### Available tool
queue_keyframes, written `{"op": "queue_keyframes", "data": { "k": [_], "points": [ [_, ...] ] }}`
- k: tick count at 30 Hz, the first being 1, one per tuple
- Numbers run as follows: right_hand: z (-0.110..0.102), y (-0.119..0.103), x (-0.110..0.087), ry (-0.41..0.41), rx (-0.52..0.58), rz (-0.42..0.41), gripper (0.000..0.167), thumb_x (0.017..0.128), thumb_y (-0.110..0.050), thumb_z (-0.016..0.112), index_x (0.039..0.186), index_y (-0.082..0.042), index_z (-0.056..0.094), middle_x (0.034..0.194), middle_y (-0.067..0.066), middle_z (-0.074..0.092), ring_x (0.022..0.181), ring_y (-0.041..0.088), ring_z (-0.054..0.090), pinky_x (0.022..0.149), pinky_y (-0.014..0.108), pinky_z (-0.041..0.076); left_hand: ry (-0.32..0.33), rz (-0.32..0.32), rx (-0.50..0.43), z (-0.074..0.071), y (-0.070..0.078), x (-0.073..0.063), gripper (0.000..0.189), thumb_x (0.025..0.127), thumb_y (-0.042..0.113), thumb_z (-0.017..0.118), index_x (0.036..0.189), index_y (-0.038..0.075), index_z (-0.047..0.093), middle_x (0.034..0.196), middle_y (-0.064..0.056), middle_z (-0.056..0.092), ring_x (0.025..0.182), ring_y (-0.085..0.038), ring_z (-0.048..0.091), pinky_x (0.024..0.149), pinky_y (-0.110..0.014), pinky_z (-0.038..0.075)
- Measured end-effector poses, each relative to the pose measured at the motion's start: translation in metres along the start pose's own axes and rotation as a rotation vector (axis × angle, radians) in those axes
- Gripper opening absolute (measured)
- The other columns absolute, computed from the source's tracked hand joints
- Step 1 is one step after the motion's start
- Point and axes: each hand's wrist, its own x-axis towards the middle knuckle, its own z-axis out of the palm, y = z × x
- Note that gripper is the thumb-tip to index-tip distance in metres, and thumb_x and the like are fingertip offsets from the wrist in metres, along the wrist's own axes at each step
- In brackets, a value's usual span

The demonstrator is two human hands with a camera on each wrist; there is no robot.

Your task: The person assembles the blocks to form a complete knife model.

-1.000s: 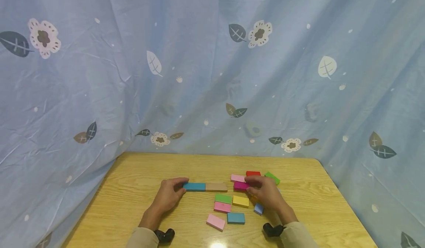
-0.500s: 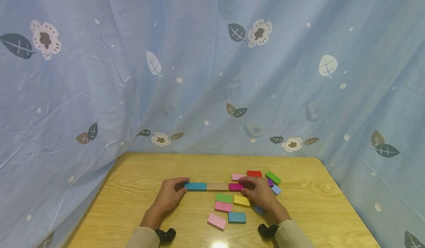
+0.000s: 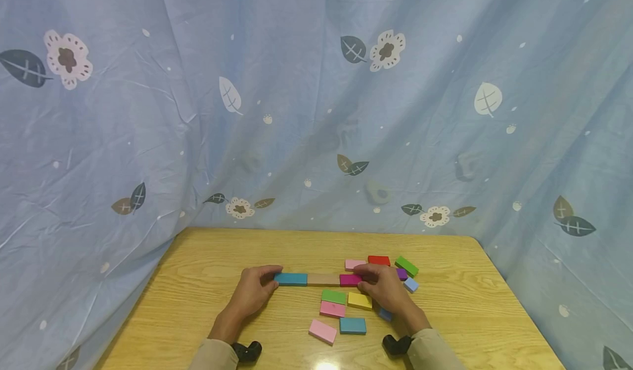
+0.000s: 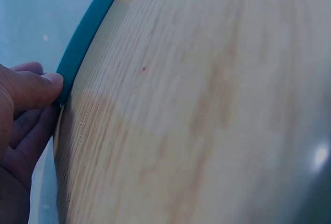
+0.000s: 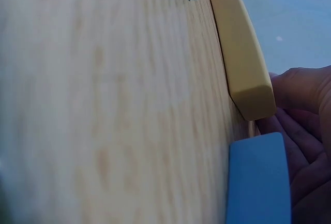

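Observation:
Three wooden blocks lie end to end in a row in the head view: a blue block (image 3: pixel 290 279), a tan block (image 3: pixel 323 280) and a magenta block (image 3: pixel 350 280). My left hand (image 3: pixel 251 291) pinches the left end of the blue block between thumb and fingers; the left wrist view shows the thumb on that block (image 4: pixel 85 43). At the row's other end, my right hand (image 3: pixel 388 287) grips the magenta block by its right end. In the right wrist view a yellow block (image 5: pixel 243 53) hides the magenta one and part of my right fingers.
Just in front of the row lie green (image 3: pixel 333 296), pink (image 3: pixel 333 309) and yellow blocks, with a teal block (image 3: pixel 353 326) and a light pink block (image 3: pixel 322 331) nearer. Behind and beside my right hand are red (image 3: pixel 378 260), green (image 3: pixel 406 266), purple (image 3: pixel 402 274) and several other blocks.
My right hand has slid the magenta block left until it meets the tan block's end, squaring it into the row. My left hand has stayed on the blue block.

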Motion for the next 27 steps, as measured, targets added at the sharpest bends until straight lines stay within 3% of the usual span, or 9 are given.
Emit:
{"op": "queue_keyframes", "data": {
  "k": [6,10,27],
  "points": [
    [0.0002,-0.0021,-0.001,0.01,-0.028,0.007,0.033,0.097,-0.002,0.08,0.13,-0.008,0.079,0.128,0.008,0.08,0.114,0.028,0.08,0.09,0.021,0.065,0.006,0.006,0.009,0.0001,0.0001,-0.0009,0.039,0.096,-0.007,0.078,0.133,0.006,0.078,0.133,-0.011,0.079,0.129,-0.035,0.074,0.109,-0.05,0.061],
    [-0.0003,-0.003,-0.0012,0.021,-0.073,0.001,0.034,0.096,-0.004,0.082,0.13,-0.01,0.08,0.128,0.005,0.08,0.116,0.025,0.079,0.094,0.023,0.064,0.014,0.011,0.011,0.0007,0.0014,-0.0017,0.04,0.096,-0.007,0.078,0.134,0.005,0.078,0.133,-0.011,0.079,0.128,-0.035,0.074,0.108,-0.05,0.062],
    [0.0005,-0.0041,-0.0043,0.046,-0.083,0.0,0.034,0.094,-0.003,0.084,0.127,-0.007,0.081,0.124,0.006,0.081,0.113,0.026,0.08,0.093,0.028,0.067,0.012,0.002,0.019,0.0015,0.0005,-0.0011,0.04,0.096,-0.007,0.077,0.134,0.006,0.078,0.133,-0.011,0.078,0.13,-0.035,0.073,0.11,-0.051,0.061]
  ]
}}
